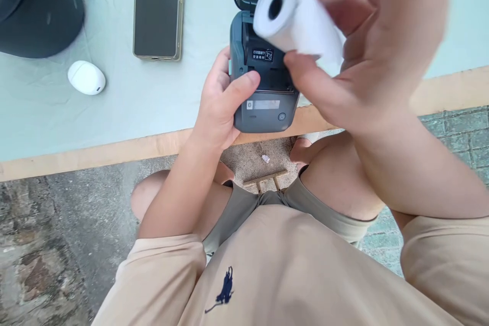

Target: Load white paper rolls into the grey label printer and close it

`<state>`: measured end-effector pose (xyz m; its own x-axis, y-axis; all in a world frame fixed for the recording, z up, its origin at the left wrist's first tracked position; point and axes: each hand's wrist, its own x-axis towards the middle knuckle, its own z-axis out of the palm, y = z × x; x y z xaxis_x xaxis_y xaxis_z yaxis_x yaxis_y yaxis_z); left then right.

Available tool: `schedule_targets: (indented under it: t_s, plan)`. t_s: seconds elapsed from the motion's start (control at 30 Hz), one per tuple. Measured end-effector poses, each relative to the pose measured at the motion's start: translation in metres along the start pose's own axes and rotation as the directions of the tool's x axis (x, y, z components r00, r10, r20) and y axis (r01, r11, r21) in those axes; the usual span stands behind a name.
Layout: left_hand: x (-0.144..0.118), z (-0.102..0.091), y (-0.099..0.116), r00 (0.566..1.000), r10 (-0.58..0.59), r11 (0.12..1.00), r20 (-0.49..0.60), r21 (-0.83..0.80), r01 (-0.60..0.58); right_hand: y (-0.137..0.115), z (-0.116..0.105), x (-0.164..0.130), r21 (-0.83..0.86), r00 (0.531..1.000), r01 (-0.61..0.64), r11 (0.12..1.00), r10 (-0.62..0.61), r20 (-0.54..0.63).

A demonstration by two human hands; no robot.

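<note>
Two hands: left (219,104) on printer (263,84), right (362,56) around paper roll (296,18).

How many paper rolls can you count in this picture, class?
1. The paper roll is held in the right hand, above the open printer that the left hand steadies. The printer's bay looks empty, though the roll partly hides it.

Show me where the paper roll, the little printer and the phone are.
paper roll (301,20), head view, on its white side.
printer (267,112), head view, on its grey front panel.
phone (157,7), head view, on its dark screen.
</note>
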<state>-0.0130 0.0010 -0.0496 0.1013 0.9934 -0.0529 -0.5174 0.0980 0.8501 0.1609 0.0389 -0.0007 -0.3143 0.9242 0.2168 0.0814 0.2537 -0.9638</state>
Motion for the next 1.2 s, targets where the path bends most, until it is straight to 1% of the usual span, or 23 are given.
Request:
schedule_targets:
  t_s: [0.03, 0.07, 0.1, 0.13, 0.17, 0.2, 0.23, 0.33, 0.37, 0.43, 0.5, 0.57, 0.67, 0.7, 0.73, 0.83, 0.9, 0.97, 1.03, 1.07, 1.13, 1.17, 1.2]
  plan:
    - [-0.001, 0.001, 0.000, 1.000, 0.004, 1.000, -0.006, 0.007, -0.004, -0.002, 0.002, 0.001, -0.089, 0.999, 0.037, 0.995, -0.040, -0.025]
    - [-0.002, 0.001, 0.000, 1.000, 0.002, 1.000, -0.019, 0.013, -0.002, -0.003, 0.003, 0.003, -0.221, 0.994, 0.099, 0.970, -0.106, -0.019]
    - [-0.003, 0.002, 0.000, 1.000, -0.003, 1.000, -0.031, 0.017, 0.003, -0.005, 0.005, 0.004, -0.372, 0.982, 0.181, 0.910, -0.187, 0.021]
    - [-0.003, 0.002, 0.000, 0.999, -0.012, 1.000, -0.039, 0.020, 0.012, -0.006, 0.006, 0.004, -0.509, 0.961, 0.270, 0.817, -0.259, 0.095]
    - [-0.004, 0.002, 0.001, 0.999, -0.022, 0.999, -0.043, 0.023, 0.023, -0.006, 0.006, 0.005, -0.608, 0.937, 0.344, 0.716, -0.305, 0.171]
    - [-0.005, 0.002, 0.002, 0.999, -0.025, 0.999, -0.040, 0.022, 0.026, -0.005, 0.006, 0.005, -0.659, 0.918, 0.389, 0.644, -0.327, 0.223]
    - [-0.006, 0.002, 0.003, 0.999, -0.029, 0.999, -0.032, 0.019, 0.030, -0.003, 0.006, 0.005, -0.667, 0.910, 0.409, 0.622, -0.333, 0.248]
    - [-0.007, 0.003, 0.007, 0.999, -0.047, 0.999, -0.012, -0.021, 0.046, 0.003, 0.004, 0.006, -0.648, 0.882, 0.467, 0.603, -0.368, 0.293]
    - [-0.008, 0.004, 0.008, 0.998, -0.056, 0.997, -0.010, -0.049, 0.055, 0.005, 0.003, 0.006, -0.644, 0.862, 0.499, 0.580, -0.410, 0.298]
    - [-0.008, 0.006, 0.009, 0.998, -0.067, 0.992, -0.007, -0.104, 0.066, 0.008, 0.002, 0.006, -0.653, 0.805, 0.561, 0.510, -0.518, 0.287]
    - [-0.007, 0.007, 0.010, 0.998, -0.069, 0.987, 0.005, -0.148, 0.069, 0.009, 0.003, 0.004, -0.655, 0.754, 0.604, 0.454, -0.591, 0.286]
    - [-0.007, 0.007, 0.011, 0.998, -0.065, 0.983, 0.006, -0.172, 0.065, 0.009, 0.006, 0.001, -0.616, 0.719, 0.653, 0.440, -0.617, 0.322]
    - [-0.007, 0.004, 0.012, 0.998, -0.064, 0.983, -0.006, -0.174, 0.062, 0.007, 0.011, -0.004, -0.529, 0.702, 0.697, 0.484, -0.610, 0.367]
    - [-0.007, 0.003, 0.012, 0.998, -0.061, 0.984, -0.008, -0.167, 0.058, 0.007, 0.012, -0.004, -0.510, 0.707, 0.695, 0.506, -0.610, 0.359]
    - [-0.007, 0.002, 0.012, 0.998, -0.060, 0.985, -0.012, -0.160, 0.057, 0.006, 0.012, -0.004, -0.515, 0.731, 0.670, 0.535, -0.596, 0.332]
    - [-0.007, 0.002, 0.011, 0.997, -0.057, 0.990, -0.049, -0.128, 0.050, 0.004, 0.008, -0.001, -0.594, 0.827, 0.541, 0.596, -0.506, 0.246]
    - [-0.007, 0.002, 0.010, 0.997, -0.045, 0.992, -0.067, -0.119, 0.036, 0.004, 0.006, 0.000, -0.634, 0.874, 0.473, 0.611, -0.415, 0.251]
    - [-0.006, 0.001, 0.008, 0.997, -0.042, 0.992, -0.063, -0.124, 0.034, 0.003, 0.005, 0.000, -0.615, 0.885, 0.465, 0.637, -0.359, 0.297]
    - [-0.005, -0.001, 0.006, 0.998, -0.046, 0.992, -0.042, -0.120, 0.040, 0.001, 0.005, -0.002, -0.568, 0.890, 0.455, 0.686, -0.363, 0.274]
    - [-0.004, -0.003, 0.005, 0.999, -0.043, 0.993, -0.028, -0.110, 0.040, 0.000, 0.005, -0.002, -0.552, 0.901, 0.432, 0.713, -0.376, 0.218]
    - [-0.003, -0.005, 0.004, 0.999, -0.032, 0.997, 0.002, -0.073, 0.032, -0.001, 0.005, -0.002, -0.511, 0.937, 0.319, 0.798, -0.346, 0.046]
    - [-0.002, -0.007, 0.003, 0.999, -0.032, 0.998, 0.017, -0.047, 0.033, -0.001, 0.005, -0.001, -0.433, 0.962, 0.235, 0.870, -0.273, -0.027]
    - [-0.002, -0.008, 0.002, 0.999, -0.029, 0.999, 0.030, -0.020, 0.029, 0.001, 0.004, 0.001, -0.318, 0.985, 0.139, 0.938, -0.163, -0.048]
